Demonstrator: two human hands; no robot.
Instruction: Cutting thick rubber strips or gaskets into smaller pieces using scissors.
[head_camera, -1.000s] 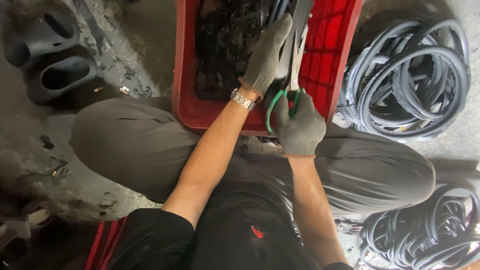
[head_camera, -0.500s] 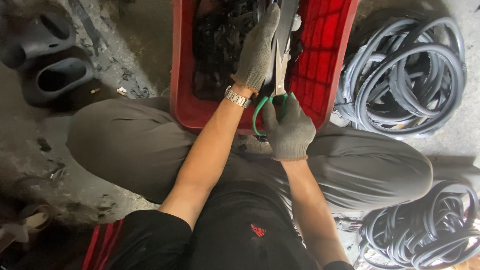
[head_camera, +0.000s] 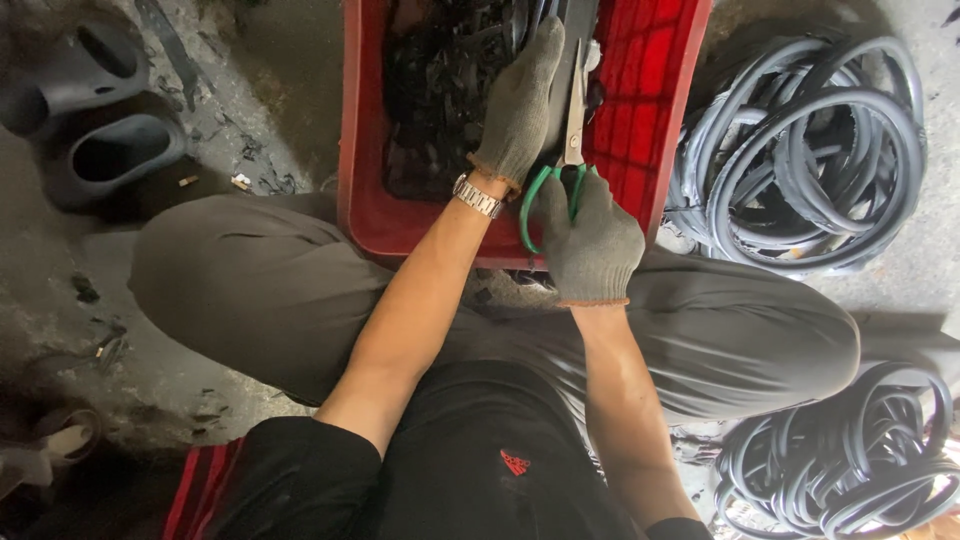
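Since a second ago your hands have shifted a little toward the crate's (head_camera: 368, 120) middle, and the scissors (head_camera: 572, 130) now stand nearly upright over it rather than tilted. Your right hand (head_camera: 590, 245), in a grey knit glove, is closed through the green plastic handle loops; the metal blades point up toward the crate's far edge. Your left hand (head_camera: 520, 105), gloved the same, is curled around a dark rubber strip (head_camera: 558, 60) just beside the blades, a metal watch (head_camera: 476, 196) at its wrist. The red plastic crate has a ribbed, slotted right wall and holds black, ragged rubber scraps (head_camera: 440, 90) along its left side. Coils of grey rubber (head_camera: 800, 150) lie on the concrete right of the crate.
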